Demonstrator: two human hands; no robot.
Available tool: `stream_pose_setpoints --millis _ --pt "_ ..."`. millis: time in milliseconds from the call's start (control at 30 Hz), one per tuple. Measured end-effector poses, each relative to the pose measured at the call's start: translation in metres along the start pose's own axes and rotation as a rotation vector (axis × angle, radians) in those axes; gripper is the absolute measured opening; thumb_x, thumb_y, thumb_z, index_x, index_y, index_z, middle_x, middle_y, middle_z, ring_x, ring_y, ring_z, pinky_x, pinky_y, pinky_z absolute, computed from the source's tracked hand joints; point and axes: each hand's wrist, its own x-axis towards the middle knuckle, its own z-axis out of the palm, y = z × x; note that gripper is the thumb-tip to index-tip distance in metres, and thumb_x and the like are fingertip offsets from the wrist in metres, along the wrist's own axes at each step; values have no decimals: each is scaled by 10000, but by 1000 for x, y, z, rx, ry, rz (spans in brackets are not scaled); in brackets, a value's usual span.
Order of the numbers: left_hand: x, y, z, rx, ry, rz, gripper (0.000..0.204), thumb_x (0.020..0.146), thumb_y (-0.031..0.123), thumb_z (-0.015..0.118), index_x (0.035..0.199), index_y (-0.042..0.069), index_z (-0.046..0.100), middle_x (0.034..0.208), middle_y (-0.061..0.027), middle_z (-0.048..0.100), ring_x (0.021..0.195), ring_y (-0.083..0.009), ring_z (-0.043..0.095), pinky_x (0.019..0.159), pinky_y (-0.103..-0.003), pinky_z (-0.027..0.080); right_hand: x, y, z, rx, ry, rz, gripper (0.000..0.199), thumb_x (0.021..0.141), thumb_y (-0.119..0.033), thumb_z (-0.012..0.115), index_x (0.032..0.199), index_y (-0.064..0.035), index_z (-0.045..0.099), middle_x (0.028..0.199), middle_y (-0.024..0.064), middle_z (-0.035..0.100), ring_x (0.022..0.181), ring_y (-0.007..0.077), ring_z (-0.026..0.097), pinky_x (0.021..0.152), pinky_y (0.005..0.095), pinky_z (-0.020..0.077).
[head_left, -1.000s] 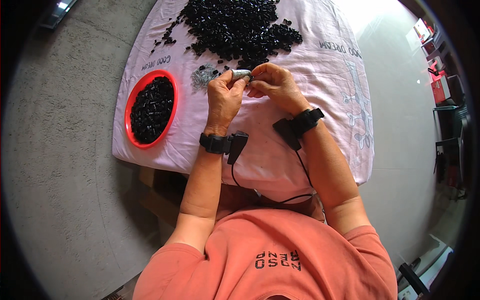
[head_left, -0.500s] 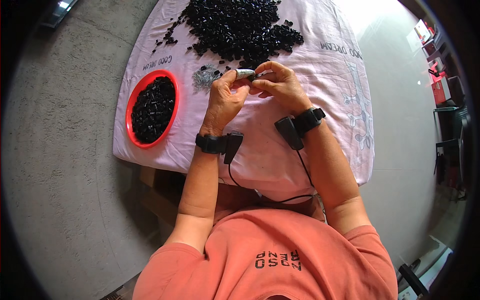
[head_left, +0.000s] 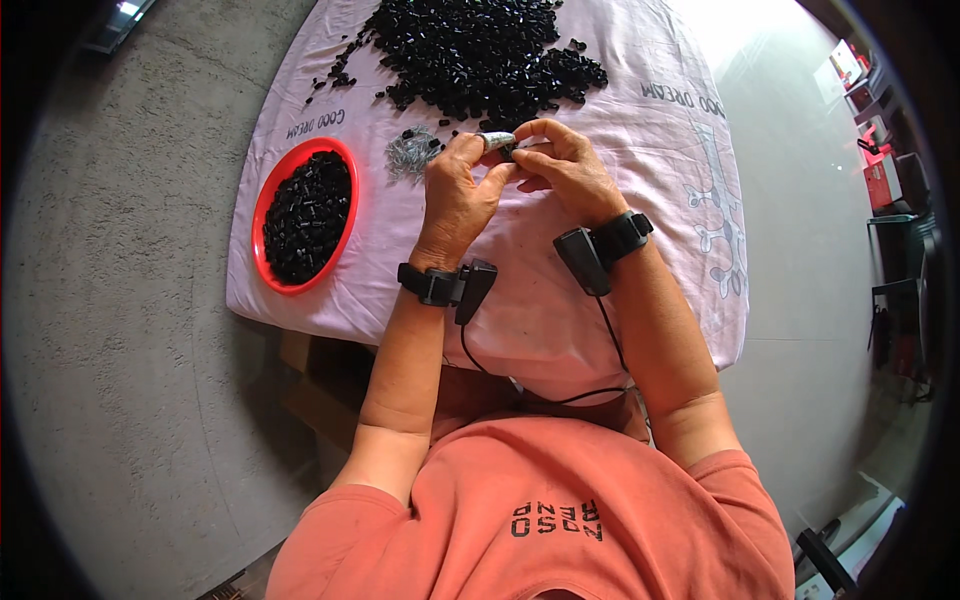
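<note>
Between the fingertips of both hands is a small black plastic piece, partly hidden by the fingers. My left hand pinches it from the left, with a pale wrap around its index finger. From the right, my right hand closes thumb and index finger on the same piece. Just left of the hands lies a tangle of thin silvery metal pins or wires. Beyond them spreads a large heap of small black pieces.
A red round basin filled with black pieces stands at the left on the pink cloth covering the table. Black wrist straps with boxes sit on both forearms, their cables trailing toward my lap. Furniture lines the far right.
My left hand and wrist have shifted slightly right and turned, the wrapped finger tilting up. The right hand has moved only slightly. The black piece stays between the fingertips.
</note>
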Motion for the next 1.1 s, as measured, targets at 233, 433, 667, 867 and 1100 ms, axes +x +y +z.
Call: stream_pose_setpoints --millis 233,433,667,867,1100 --pt "-1 3 1 72 -21 54 239 770 -10 691 1006 -12 657 906 -153 641 832 -329 654 747 -408 523 1 2 0 -47 -3 -22 284 947 -97 646 1205 -3 572 921 91 709 795 122 697 689 244 581" --pt "-2 2 1 81 -29 27 210 806 5 704 1013 -11 671 895 -133 656 813 -273 667 739 -360 532 1 0 -1 -81 -12 28 269 975 -127 611 1219 -17 581 1026 72 698 861 117 690 713 234 569" --pt "-3 1 -4 39 -23 7 161 845 19 698 1001 -16 675 869 -118 663 771 -228 674 697 -335 529 -1 0 3 -37 -96 0 326 997 -167 592 1260 27 600 984 93 716 861 127 695 796 260 578" --pt "-1 2 -2 18 -19 22 182 822 -5 674 1003 -21 660 886 -159 650 759 -304 659 655 -372 527 0 0 2 -49 -99 -35 369 997 -219 615 1251 49 609 1006 103 718 881 134 695 814 269 576" --pt "5 6 4 15 30 78 161 824 -4 681 984 -12 680 855 -158 652 744 -311 656 654 -369 527 -2 -5 -3 -98 -90 -44 351 997 -228 615 1228 37 622 1030 95 705 923 157 703 824 272 586"
